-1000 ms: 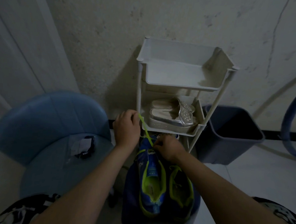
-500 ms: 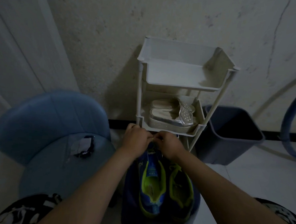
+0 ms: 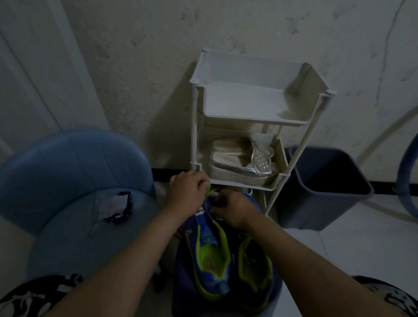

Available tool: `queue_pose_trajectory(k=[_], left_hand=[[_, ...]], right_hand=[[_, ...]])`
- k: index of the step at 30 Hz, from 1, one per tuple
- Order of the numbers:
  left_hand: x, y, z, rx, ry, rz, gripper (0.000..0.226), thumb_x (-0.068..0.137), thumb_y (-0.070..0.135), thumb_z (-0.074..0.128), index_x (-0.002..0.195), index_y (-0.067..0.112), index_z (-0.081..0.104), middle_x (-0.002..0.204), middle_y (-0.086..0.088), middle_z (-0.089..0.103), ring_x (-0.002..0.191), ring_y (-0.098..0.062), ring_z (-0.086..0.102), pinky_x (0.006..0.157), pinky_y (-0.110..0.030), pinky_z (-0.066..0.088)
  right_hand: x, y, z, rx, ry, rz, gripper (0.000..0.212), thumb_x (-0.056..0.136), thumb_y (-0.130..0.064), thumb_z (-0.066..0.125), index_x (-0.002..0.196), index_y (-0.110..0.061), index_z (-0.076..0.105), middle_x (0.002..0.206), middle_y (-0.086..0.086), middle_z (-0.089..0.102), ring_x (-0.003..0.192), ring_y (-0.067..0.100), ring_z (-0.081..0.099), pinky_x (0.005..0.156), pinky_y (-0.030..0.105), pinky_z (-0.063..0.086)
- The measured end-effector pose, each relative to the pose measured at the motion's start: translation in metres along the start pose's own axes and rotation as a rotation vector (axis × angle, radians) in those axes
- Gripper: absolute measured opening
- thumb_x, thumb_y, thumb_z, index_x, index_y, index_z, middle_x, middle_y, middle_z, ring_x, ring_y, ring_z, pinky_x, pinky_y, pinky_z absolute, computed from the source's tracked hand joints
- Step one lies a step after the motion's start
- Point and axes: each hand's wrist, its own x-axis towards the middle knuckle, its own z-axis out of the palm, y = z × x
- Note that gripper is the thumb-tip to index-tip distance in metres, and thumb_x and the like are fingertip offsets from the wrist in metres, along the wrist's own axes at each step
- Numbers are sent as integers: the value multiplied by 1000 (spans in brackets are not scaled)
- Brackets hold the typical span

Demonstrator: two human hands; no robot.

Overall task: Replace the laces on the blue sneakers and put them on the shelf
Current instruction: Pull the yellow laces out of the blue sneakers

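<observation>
Both the left hand (image 3: 186,193) and right hand (image 3: 234,209) cover the toe of the blue sneaker (image 3: 209,251), and only a short yellow-green bit of lace (image 3: 208,189) shows at the left hand's curled fingers. The right hand's fingertips curl out of sight, so what they pinch cannot be told. The blue hose (image 3: 403,170) runs off the right edge.

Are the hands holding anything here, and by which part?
Left hand pinches the yellow-green lace just above the blue sneaker's toe end. Right hand curls on that sneaker's front; exactly what it pinches is hidden.
</observation>
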Motion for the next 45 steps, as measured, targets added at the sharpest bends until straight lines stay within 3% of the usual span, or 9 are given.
queue_pose_trajectory(k=[4, 9, 16, 20, 23, 27, 32, 40, 45], left_hand=[[0, 3, 0, -99, -71, -41, 20, 94, 26, 58, 78, 38, 59, 77, 17, 59, 86, -14, 57, 86, -33, 42], [-2, 1, 3, -219, -72, -166, 23, 97, 19, 51, 77, 28, 56, 79, 6, 64, 77, -14, 59, 66, -30, 46], [9, 4, -17, -275, 261, -373, 24, 104, 19, 32, 89, 15, 49, 77, 1, 52, 70, -18, 50, 54, -31, 35], [9, -11, -13, -1, 18, -416, 22, 99, 16, 41, 109, 11, 59, 112, -11, 58, 101, -29, 55, 83, -39, 49], [2, -14, -3, 271, -219, -405, 42, 97, 27, 46, 139, 17, 47, 141, -13, 41, 128, -33, 37, 104, -42, 37], [-1, -15, 10, 87, -305, -252, 36, 93, 18, 47, 125, 24, 62, 129, -8, 53, 117, -28, 50, 97, -38, 46], [-13, -7, 19, -173, -424, -228, 15, 82, 16, 63, 94, 22, 71, 91, 2, 67, 86, -15, 63, 65, -20, 45], [-17, -11, 30, -161, -383, -205, 35, 80, 22, 68, 116, 21, 67, 114, -7, 51, 104, -21, 56, 82, -23, 42], [-15, -14, 35, -158, -394, -223, 44, 81, 26, 71, 124, 23, 64, 117, -7, 48, 110, -21, 55, 85, -20, 42]], right_hand=[[1, -6, 5, -57, -68, 25, 65, 78, -54, 72, 130, -19, 54, 128, 1, 61, 118, 22, 58, 97, 34, 48], [3, -7, 2, -76, -84, 54, 53, 84, -32, 67, 132, -14, 53, 127, 9, 63, 117, 26, 58, 90, 26, 46], [2, -2, -4, -86, -80, 39, 60, 84, -15, 67, 140, -20, 48, 126, 8, 63, 115, 25, 60, 93, 28, 49], [3, -2, -5, -149, -57, 12, 63, 81, -19, 68, 140, -26, 46, 129, 9, 60, 113, 25, 61, 93, 33, 52], [7, -6, -3, -233, -1, -55, 69, 80, -23, 72, 142, -32, 43, 135, 7, 44, 115, 29, 58, 91, 35, 52], [15, -9, 6, -342, 29, -133, 48, 87, -29, 66, 134, -29, 55, 128, 8, 46, 111, 31, 59, 87, 37, 52], [18, -7, 9, -421, 84, -94, 30, 93, -38, 61, 119, -25, 69, 119, 7, 55, 106, 28, 62, 79, 34, 49], [18, -7, 10, -388, 102, -88, 25, 96, -28, 54, 115, -13, 62, 119, 10, 60, 107, 27, 61, 75, 32, 43], [14, -5, -7, -79, 337, -30, 13, 96, -15, 49, 107, -13, 55, 102, 6, 61, 91, 28, 62, 72, 34, 47]])
